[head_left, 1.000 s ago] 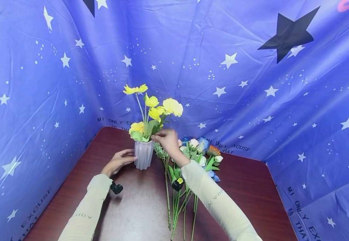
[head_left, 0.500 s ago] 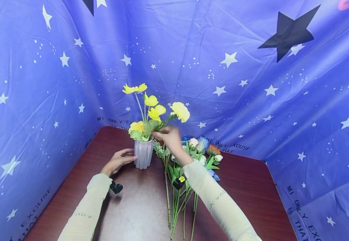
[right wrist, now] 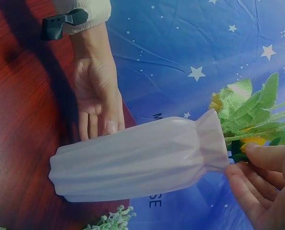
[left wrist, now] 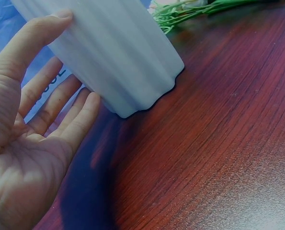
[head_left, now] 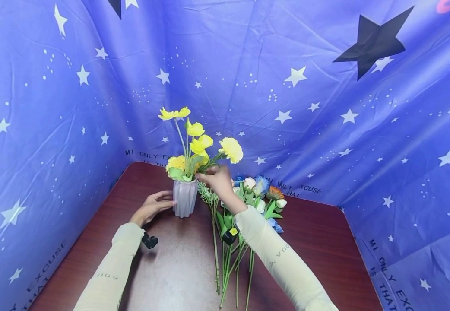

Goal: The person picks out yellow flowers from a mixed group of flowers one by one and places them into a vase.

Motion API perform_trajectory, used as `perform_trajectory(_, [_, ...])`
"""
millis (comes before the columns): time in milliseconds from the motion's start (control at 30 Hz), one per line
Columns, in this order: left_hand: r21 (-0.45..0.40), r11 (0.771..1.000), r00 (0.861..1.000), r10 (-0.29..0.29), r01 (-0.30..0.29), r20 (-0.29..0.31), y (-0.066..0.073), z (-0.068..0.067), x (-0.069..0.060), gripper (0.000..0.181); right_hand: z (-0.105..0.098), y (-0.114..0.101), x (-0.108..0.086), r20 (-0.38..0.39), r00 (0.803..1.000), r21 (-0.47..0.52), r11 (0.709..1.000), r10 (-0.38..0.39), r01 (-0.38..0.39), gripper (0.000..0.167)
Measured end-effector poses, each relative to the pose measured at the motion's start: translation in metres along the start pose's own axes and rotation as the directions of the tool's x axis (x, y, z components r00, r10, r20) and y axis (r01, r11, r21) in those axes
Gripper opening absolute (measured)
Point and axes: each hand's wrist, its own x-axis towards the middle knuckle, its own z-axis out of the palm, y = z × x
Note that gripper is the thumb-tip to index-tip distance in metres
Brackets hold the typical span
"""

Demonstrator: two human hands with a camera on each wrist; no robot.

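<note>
A pale lilac fluted vase (head_left: 184, 199) stands upright on the table, holding several yellow flowers (head_left: 201, 144). My left hand (head_left: 153, 209) touches the vase's left side; in the left wrist view, the thumb rests against the vase (left wrist: 128, 52) and the fairly straight fingers (left wrist: 80, 122) reach beside it. At the vase's mouth, my right hand (head_left: 221, 183) pinches the stem of a pale yellow carnation-like flower (head_left: 231, 150), which leans right. In the right wrist view, thumb and fingers of the right hand (right wrist: 271, 191) meet by the rim; the pinched stem is mostly hidden.
Several loose artificial flowers (head_left: 261, 188), white, blue and orange, lie right of the vase, their long green stems (head_left: 237, 276) pointing toward me. A light green sprig (head_left: 208, 196) lies close to the vase. Blue star-printed cloth (head_left: 225, 65) surrounds the brown table (head_left: 310, 250).
The pale yellow flower has tilted right and down from the other blooms, as my right hand shifted slightly at the vase's mouth. My left hand has stayed at the vase.
</note>
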Motion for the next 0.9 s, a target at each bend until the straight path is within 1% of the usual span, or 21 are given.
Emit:
perform_trajectory(67, [0.003, 1.000, 1.000, 0.000, 0.000, 0.002, 0.0004, 0.0001, 0.0004, 0.061, -0.0008, -0.0004, -0.0002, 0.002, 1.000, -0.009, 1.000, 0.008, -0.008, 0.035])
perform_trajectory(233, [-0.020, 1.000, 1.000, -0.007, 0.007, 0.001, -0.0001, 0.0010, 0.0017, 0.060, -0.0030, 0.0000, -0.0019, 0.006, 0.998, -0.031, 0.998, 0.056, -0.055, 0.043])
perform_trajectory(367, [-0.024, 1.000, 1.000, -0.002, 0.002, 0.004, -0.0001, 0.0008, 0.0015, 0.060, -0.0047, -0.0001, -0.0040, 0.017, 0.996, -0.025, 0.996, 0.085, -0.084, 0.048])
perform_trajectory(533, [-0.016, 1.000, 1.000, 0.012, -0.011, 0.010, 0.0028, -0.0001, -0.0006, 0.061, -0.0071, 0.0003, -0.0056, 0.032, 0.997, -0.032, 0.997, 0.071, -0.070, 0.049])
perform_trajectory(633, [0.003, 1.000, 1.000, 0.015, -0.015, 0.007, 0.0052, 0.0001, -0.0009, 0.061, -0.0078, 0.0015, -0.0060, 0.034, 0.998, -0.021, 0.998, 0.060, -0.060, 0.048])
perform_trajectory(767, [0.036, 0.999, 1.000, 0.018, -0.018, 0.002, 0.0076, 0.0014, 0.0000, 0.060, -0.0083, 0.0036, -0.0069, 0.051, 0.996, 0.007, 0.997, 0.074, -0.074, 0.048])
perform_trajectory(900, [0.059, 0.998, 1.000, 0.026, -0.026, 0.006, 0.0094, 0.0026, 0.0001, 0.061, -0.0092, 0.0075, -0.0069, 0.070, 0.994, 0.001, 0.997, 0.083, -0.084, 0.048])
